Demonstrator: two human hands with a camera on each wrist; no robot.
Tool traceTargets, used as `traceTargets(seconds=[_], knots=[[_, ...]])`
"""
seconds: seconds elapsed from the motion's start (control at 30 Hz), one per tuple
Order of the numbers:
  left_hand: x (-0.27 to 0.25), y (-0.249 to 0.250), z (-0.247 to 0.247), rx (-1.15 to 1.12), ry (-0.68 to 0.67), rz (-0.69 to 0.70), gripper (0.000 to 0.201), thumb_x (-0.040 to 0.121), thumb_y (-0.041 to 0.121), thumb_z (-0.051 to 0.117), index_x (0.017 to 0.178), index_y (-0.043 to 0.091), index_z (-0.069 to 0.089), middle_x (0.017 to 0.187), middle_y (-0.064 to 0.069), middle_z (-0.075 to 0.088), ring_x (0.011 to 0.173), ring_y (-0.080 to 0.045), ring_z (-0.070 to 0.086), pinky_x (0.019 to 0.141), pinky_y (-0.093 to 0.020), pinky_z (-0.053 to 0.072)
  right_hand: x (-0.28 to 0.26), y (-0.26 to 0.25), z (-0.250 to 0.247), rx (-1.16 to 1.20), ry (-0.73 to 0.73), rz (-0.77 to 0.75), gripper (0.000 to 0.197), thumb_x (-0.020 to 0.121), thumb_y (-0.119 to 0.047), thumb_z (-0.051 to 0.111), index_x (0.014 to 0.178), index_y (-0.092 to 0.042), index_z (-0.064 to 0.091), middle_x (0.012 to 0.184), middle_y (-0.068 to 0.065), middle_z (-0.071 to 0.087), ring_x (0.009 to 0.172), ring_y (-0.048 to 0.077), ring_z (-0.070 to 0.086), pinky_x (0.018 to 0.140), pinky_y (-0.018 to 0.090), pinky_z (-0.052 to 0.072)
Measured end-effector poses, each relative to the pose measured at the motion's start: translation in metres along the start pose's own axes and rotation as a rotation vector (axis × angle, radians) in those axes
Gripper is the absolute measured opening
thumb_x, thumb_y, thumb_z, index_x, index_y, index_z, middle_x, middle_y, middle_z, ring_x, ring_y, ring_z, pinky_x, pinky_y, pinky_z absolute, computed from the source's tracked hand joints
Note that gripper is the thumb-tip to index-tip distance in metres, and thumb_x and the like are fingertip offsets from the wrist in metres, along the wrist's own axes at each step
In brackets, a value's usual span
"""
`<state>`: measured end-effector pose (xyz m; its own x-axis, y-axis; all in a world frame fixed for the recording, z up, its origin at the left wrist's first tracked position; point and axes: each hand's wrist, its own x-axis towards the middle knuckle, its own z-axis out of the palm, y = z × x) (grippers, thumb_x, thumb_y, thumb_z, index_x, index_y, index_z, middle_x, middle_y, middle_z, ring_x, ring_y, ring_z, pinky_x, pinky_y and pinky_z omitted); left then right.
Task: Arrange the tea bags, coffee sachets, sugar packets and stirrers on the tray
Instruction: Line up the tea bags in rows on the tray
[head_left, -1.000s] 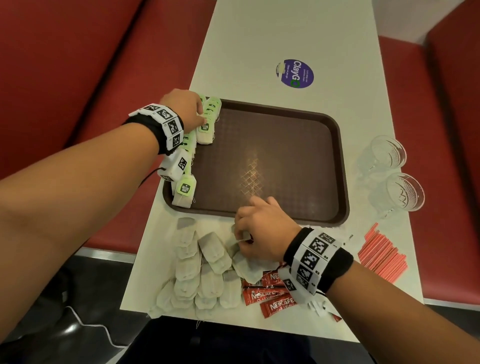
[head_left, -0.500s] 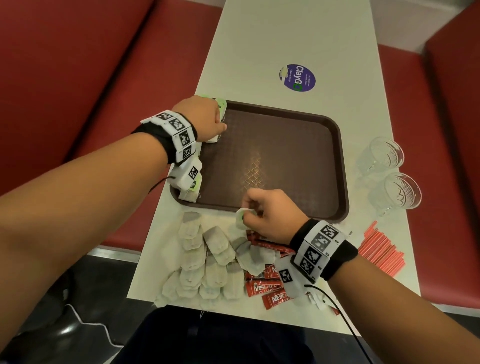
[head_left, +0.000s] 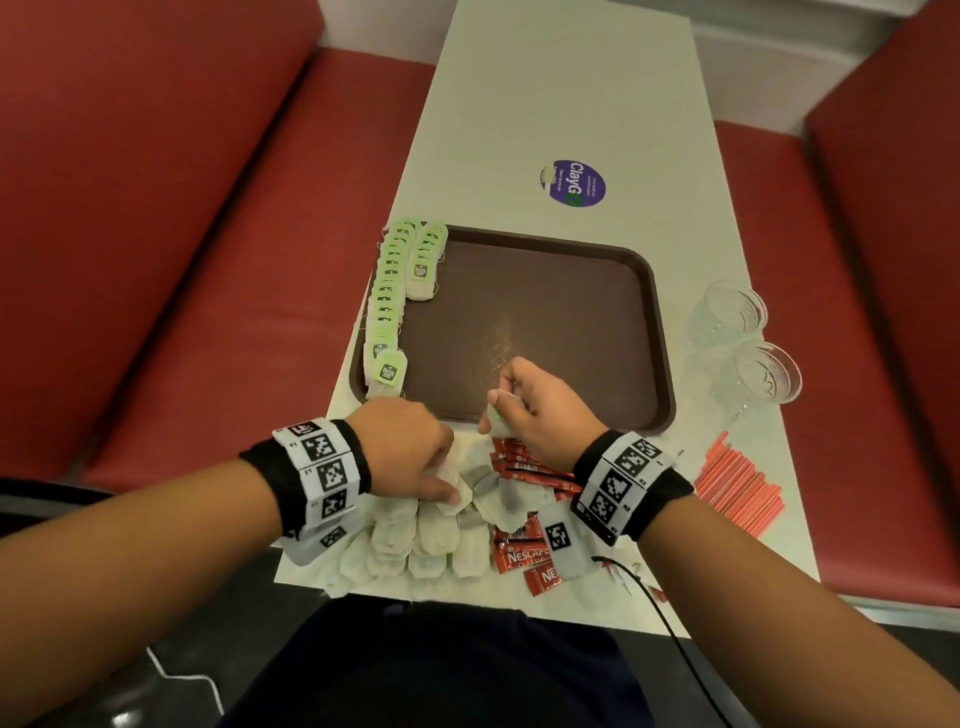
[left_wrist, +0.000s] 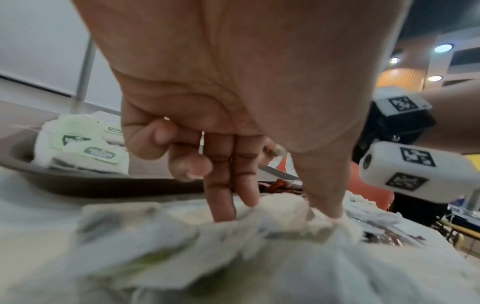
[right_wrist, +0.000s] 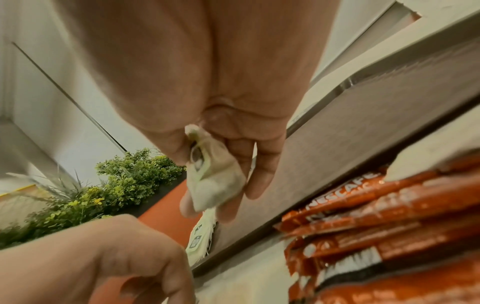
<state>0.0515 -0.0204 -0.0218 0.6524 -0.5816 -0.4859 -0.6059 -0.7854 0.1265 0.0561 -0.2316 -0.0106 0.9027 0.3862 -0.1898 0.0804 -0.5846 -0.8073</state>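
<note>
Nearest you, your left hand (head_left: 410, 457) pinches a bag from the loose tea bags (head_left: 415, 540); lift only one. Your right hand (head_left: 535, 415) grips a tea bag (right_wrist: 215, 185) over the tray (head_left: 660, 332) edge; lay it beside the green-tagged rows (head_left: 387, 306). Sugar packets are hard to make out.

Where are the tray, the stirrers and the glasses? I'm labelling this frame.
tray (head_left: 545, 312), head view, bare middle of its floor.
stirrers (head_left: 737, 488), head view, middle of the red bundle.
glasses (head_left: 769, 374), head view, rim of the nearer glass.
</note>
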Motion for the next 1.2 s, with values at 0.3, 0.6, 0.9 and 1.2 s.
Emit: traceTargets(seconds=[0.3,0.6,0.9,1.2], knots=[[-0.004,0.007,-0.001,0.000,0.071,-0.026,0.025,0.084,0.048,0.052,0.091,0.026,0.063,0.084,0.004,0.067,0.077,-0.021,0.064,0.066,-0.033,0.054,-0.010,-0.002,0.000,0.058,0.025,0.033,0.025,0.103,-0.022,0.049,0.084,-0.018,0.034,0.069,0.016,0.059,0.060,0.028,0.058,0.066,0.043,0.052],[-0.003,-0.018,-0.040,-0.201,0.331,0.044,0.016,0.097,0.037,0.056,0.101,0.027,0.068,0.093,0.008,0.067,0.088,-0.015,0.062,0.075,-0.035,0.049,0.004,0.001,0.011,-0.033,-0.055,-0.047,0.020,0.086,-0.027,0.076,0.088,-0.033,0.057,0.064,-0.024,0.052,0.059,-0.006,0.050,0.063,0.018,0.042],[-0.001,-0.038,-0.060,-0.491,0.560,-0.091,0.013,0.087,0.043,0.072,0.092,0.032,0.069,0.076,0.013,0.065,0.062,0.004,0.051,0.060,-0.023,0.039,0.036,-0.004,0.002,0.043,0.055,-0.070,0.019,0.091,-0.031,0.071,0.075,-0.025,0.062,0.063,-0.012,0.051,0.059,0.003,0.045,0.060,0.026,0.040],[0.044,-0.083,-0.066,-0.682,0.539,-0.370,0.009,0.085,0.029,0.076,0.080,0.026,0.069,0.073,0.011,0.065,0.068,-0.007,0.057,0.070,-0.025,0.048,0.059,-0.004,-0.010,0.094,0.065,0.020,0.014,0.097,-0.023,0.058,0.108,-0.021,0.049,0.076,-0.004,0.059,0.057,0.005,0.050,0.063,0.028,0.045]])
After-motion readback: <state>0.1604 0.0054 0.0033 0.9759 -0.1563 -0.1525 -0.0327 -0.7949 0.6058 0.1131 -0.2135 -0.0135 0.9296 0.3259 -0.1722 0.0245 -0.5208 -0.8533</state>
